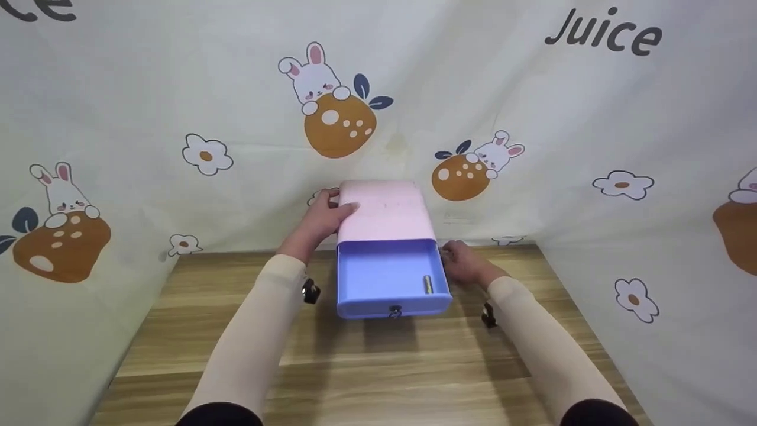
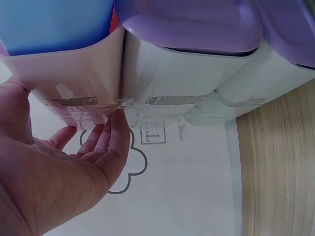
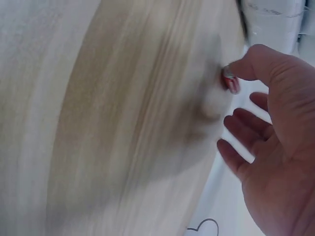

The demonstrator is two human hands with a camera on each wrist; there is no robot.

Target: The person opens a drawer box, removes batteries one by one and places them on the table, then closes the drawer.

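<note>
A pink drawer case (image 1: 387, 213) has its blue drawer (image 1: 378, 275) pulled out toward the front. Inside, near the right front corner, lies a small gold-coloured cylinder (image 1: 428, 284). My left hand (image 1: 319, 219) grips the case's left side, thumb on top; in the left wrist view this hand (image 2: 74, 162) has its fingers against the pink shell (image 2: 83, 73). Low beside the case's right side is my right hand (image 1: 467, 263). In the right wrist view, the thumb of this hand (image 3: 280, 118) touches a small red and silver cylinder (image 3: 230, 81) at the table, the other fingers apart from it.
White cases with purple drawers (image 2: 192, 24) adjoin the pink one in the left wrist view. The wood-grain table (image 1: 414, 367) meets a printed cloth (image 1: 248, 100) at the back and sides. A small ring pull (image 1: 395, 312) hangs on the blue drawer's front.
</note>
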